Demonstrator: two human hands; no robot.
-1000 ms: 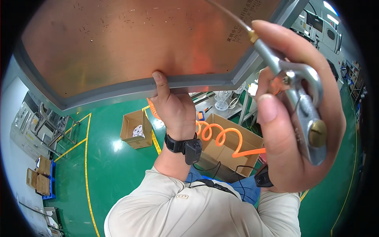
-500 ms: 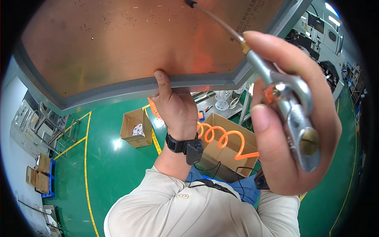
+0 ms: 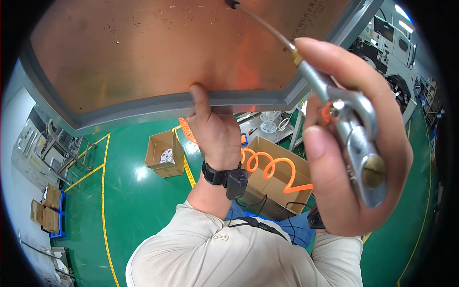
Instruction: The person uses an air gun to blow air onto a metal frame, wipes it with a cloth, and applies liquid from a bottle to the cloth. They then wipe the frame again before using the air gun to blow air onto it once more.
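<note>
A coppery metal stencil (image 3: pixel 158 62) with groups of tiny cut-outs fills the top of the view, set in a grey metal frame (image 3: pixel 158 107). My left hand (image 3: pixel 213 129) grips the near bar of this frame. Its thumb lies over the inner edge, and the other fingers are hidden behind the bar. Close to the camera, my right hand (image 3: pixel 363 129) is wrapped round a silver air blow gun (image 3: pixel 356 138). The gun's thin nozzle slants up to the left across the stencil, ending in a black tip (image 3: pixel 232 4). I cannot tell whether the tip touches the sheet.
An orange coiled hose (image 3: pixel 267 170) hangs in front of an open cardboard box (image 3: pixel 267 196) below my hands. A smaller box (image 3: pixel 165 153) stands on the green floor to the left. Behind the frame is a metal bench (image 3: pixel 258 125); machines (image 3: pixel 401 43) line the right.
The framed stencil has shifted slightly to the right, its left side rising a little, and my left hand has moved with it. The blow gun and right hand have barely moved.
</note>
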